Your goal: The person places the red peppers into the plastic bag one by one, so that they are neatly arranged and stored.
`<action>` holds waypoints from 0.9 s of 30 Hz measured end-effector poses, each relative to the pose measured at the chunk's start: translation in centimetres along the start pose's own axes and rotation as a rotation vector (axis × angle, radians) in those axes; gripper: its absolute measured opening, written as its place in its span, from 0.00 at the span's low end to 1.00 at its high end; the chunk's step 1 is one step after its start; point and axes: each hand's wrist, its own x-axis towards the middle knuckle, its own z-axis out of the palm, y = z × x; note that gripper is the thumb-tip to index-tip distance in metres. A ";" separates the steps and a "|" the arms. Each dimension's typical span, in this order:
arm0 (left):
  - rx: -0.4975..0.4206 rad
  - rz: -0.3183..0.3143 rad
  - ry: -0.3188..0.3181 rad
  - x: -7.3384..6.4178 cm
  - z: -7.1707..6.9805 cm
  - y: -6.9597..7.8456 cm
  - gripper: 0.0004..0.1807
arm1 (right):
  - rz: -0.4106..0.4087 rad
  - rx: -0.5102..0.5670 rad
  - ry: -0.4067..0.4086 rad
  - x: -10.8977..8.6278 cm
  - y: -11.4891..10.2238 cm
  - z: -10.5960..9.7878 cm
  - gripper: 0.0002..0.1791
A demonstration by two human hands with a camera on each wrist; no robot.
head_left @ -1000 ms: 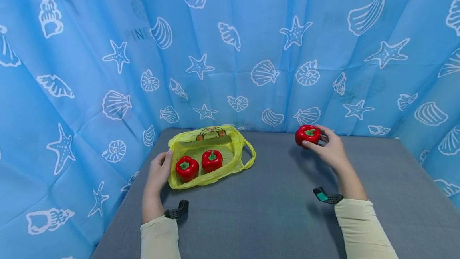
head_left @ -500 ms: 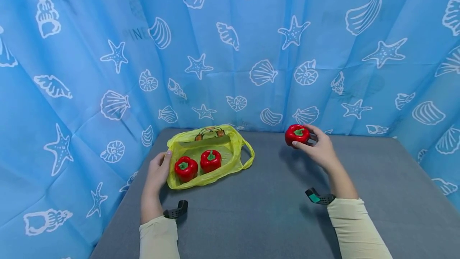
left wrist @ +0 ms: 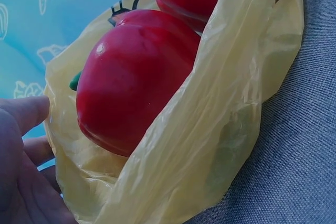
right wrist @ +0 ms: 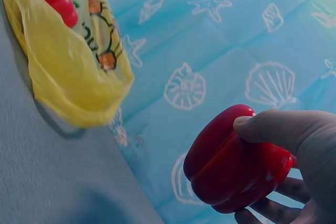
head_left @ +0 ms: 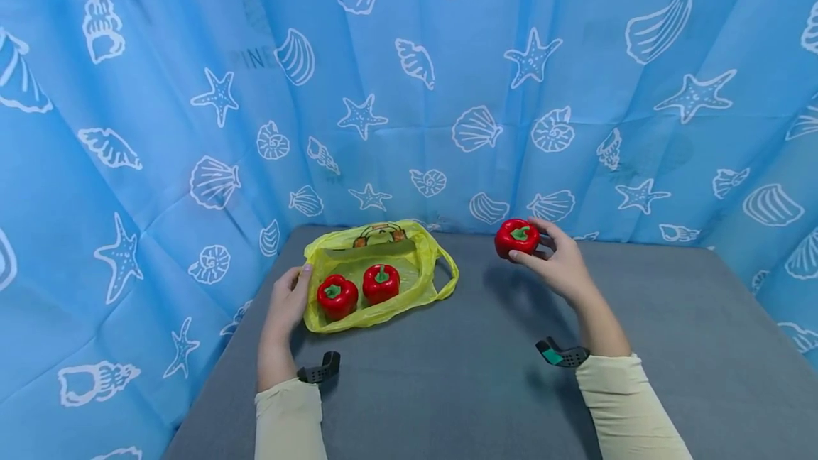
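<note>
A yellow plastic bag (head_left: 418,289) lies with its mouth open on the grey table, and two red bell peppers (head_left: 337,297) with green stems sit inside it. My left hand (head_left: 285,302) pinches the bag's left rim between thumb and fingers; in the left wrist view the thumb (left wrist: 31,113) is on the near side of the film. To the right of the bag, my right hand (head_left: 560,266) grips a third red bell pepper (head_left: 515,238) above the table. In the right wrist view the thumb presses this pepper (right wrist: 231,161) from above, with fingers partly hidden behind it.
The grey table (head_left: 447,382) reaches back to a blue curtain (head_left: 396,155) printed with white shells and starfish, which also runs along the left and right sides. A loop handle (head_left: 449,268) of the bag sticks out to its right.
My right hand has carried its pepper leftward, nearer the bag. The left hand keeps its place at the bag's rim, and the head view has shifted slightly.
</note>
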 end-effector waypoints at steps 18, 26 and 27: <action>0.007 0.008 0.008 0.0 0.2 -0.4 0.38 | -0.040 0.120 -0.071 1.4 -2.2 5.5 0.46; -0.002 0.020 0.008 -0.2 -0.1 -0.3 0.39 | -0.072 0.166 -0.106 2.3 -3.5 7.5 0.45; -0.003 0.022 0.011 -0.2 -0.1 -0.2 0.39 | -0.078 0.174 -0.112 2.4 -3.7 7.7 0.44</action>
